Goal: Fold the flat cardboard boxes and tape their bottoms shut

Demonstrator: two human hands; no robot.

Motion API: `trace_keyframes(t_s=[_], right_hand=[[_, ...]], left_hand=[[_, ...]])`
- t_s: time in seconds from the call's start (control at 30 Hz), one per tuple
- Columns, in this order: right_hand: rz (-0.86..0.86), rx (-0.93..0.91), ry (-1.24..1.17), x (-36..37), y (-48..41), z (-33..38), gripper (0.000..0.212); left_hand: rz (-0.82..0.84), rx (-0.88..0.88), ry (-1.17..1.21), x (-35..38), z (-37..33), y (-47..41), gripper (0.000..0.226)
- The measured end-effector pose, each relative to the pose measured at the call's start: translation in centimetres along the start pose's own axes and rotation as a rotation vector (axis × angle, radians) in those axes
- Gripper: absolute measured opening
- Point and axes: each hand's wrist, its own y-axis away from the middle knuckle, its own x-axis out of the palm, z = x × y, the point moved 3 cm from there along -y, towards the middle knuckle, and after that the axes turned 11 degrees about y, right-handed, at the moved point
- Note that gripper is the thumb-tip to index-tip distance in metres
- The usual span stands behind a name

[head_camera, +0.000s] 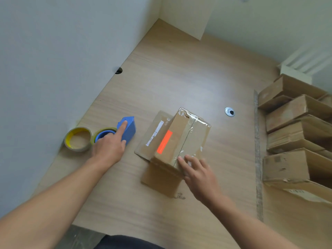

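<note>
A folded cardboard box (181,139) stands in the middle of the wooden table (179,78), with an orange sticker and a white label on it. Clear tape runs along the seam of its upward face. My right hand (197,173) lies on the near end of that taped face with fingers straight, pressing the tape. To the left lies a blue tape dispenser (130,129) with a roll in it. My left hand (109,146) grips the dispenser, index finger stretched along its top.
A spare roll of tape (78,139) lies at the table's left edge by the wall. Several cardboard boxes (294,133) are stacked at the right behind a metal strip (257,150). A cable grommet (229,111) sits beyond the box.
</note>
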Motion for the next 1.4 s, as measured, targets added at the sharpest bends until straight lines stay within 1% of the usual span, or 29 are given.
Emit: trace_keyframes(t_s=[0.1, 0.2, 0.27, 0.33, 0.37, 0.4, 0.47, 0.5, 0.57, 0.63, 0.7, 0.73, 0.77, 0.83, 0.9, 0.97, 1.07, 1.1, 1.13, 1.2, 1.23, 1.3, 1.33, 1.37, 1.4], right_hand=[[0.039, 0.013, 0.023, -0.8, -0.2, 2.6, 0.077], [0.044, 0.023, 0.052, -1.7, -1.1, 4.0, 0.077], [0.032, 0.004, 0.039, -2.3, -1.8, 3.8, 0.068], [0.002, 0.026, -0.023, -2.7, -2.8, 2.6, 0.058], [-0.015, 0.071, -0.078, -2.8, -3.5, 1.7, 0.055], [-0.027, 0.138, -0.138, -2.9, -4.5, 0.5, 0.053], [0.024, 0.317, -0.276, -2.8, -6.9, -2.6, 0.049], [0.075, 0.406, -0.343, -2.6, -8.2, -4.3, 0.049], [0.153, 0.537, -0.449, -2.2, -10.5, -7.0, 0.051], [0.248, 0.594, -0.521, -1.6, -11.9, -8.5, 0.050], [0.370, 0.591, -0.583, -0.8, -12.1, -8.5, 0.042], [0.400, 0.591, -0.601, -0.5, -11.8, -8.3, 0.037], [0.398, 0.603, -0.612, -0.2, -11.5, -8.1, 0.033], [0.350, 0.684, -0.652, 0.2, -10.2, -7.9, 0.025], [0.288, 0.740, -0.663, 0.8, -8.4, -7.6, 0.018], [0.238, 0.789, -0.706, 1.3, -6.2, -7.2, 0.015], [0.212, 0.978, -0.920, 1.9, -3.6, -6.7, 0.018], [0.211, 1.011, -0.959, 2.0, -3.2, -6.8, 0.019], [0.235, 1.014, -0.947, 1.9, -3.0, -7.1, 0.020], [0.335, 0.964, -0.864, 1.9, -3.1, -8.0, 0.022], [0.392, 0.923, -0.824, 2.1, -3.3, -8.5, 0.029], [0.451, 0.832, -0.801, 2.7, -3.7, -9.3, 0.055], [0.427, 0.818, -0.868, 3.1, -3.8, -9.5, 0.062], [0.367, 0.828, -0.983, 3.5, -3.7, -9.6, 0.063], [0.309, 0.860, -1.102, 3.9, -3.6, -9.5, 0.056]], left_hand=[[0.028, 0.000, 0.003, 0.6, 0.2, -0.5, 0.069], [0.076, 0.012, -0.002, 1.4, 0.2, -0.7, 0.073], [0.109, -0.004, 0.005, 1.6, 0.0, -0.7, 0.074], [0.078, -0.011, 0.000, 1.2, -0.2, -0.2, 0.071], [0.029, -0.001, 0.038, 0.8, -0.4, 0.4, 0.069], [-0.024, 0.016, 0.125, 0.3, -0.9, 1.2, 0.065], [-0.101, 0.070, 0.361, -0.5, -2.3, 3.7, 0.054], [-0.118, 0.091, 0.451, -0.7, -3.1, 5.2, 0.049], [-0.097, 0.102, 0.541, -0.4, -4.5, 7.9, 0.044], [-0.013, 0.029, 0.590, 1.3, -5.2, 9.3, 0.035], [0.063, -0.102, 0.677, 2.9, -5.9, 9.7, 0.031], [0.075, -0.157, 0.736, 3.6, -6.2, 9.6, 0.029], [0.069, -0.199, 0.787, 4.3, -6.5, 9.4, 0.025], [0.011, -0.251, 0.799, 5.1, -7.1, 8.9, 0.020], [-0.072, -0.264, 0.780, 5.5, -7.1, 8.2, 0.020], [-0.118, -0.251, 0.744, 5.7, -6.8, 7.2, 0.021], [-0.128, -0.220, 0.657, 5.5, -6.7, 5.8, 0.020], [-0.136, -0.202, 0.654, 5.4, -6.8, 5.5, 0.017], [-0.147, -0.186, 0.659, 5.2, -7.0, 5.3, 0.015], [-0.153, -0.175, 0.662, 4.9, -7.3, 5.0, 0.012], [-0.140, -0.168, 0.654, 4.8, -7.5, 4.9, 0.010], [-0.094, -0.150, 0.625, 4.6, -7.9, 4.7, 0.014], [-0.075, -0.149, 0.615, 4.6, -7.9, 4.5, 0.017], [-0.065, -0.157, 0.611, 4.6, -7.9, 4.3, 0.018], [-0.065, -0.172, 0.615, 4.6, -7.8, 4.1, 0.018]])
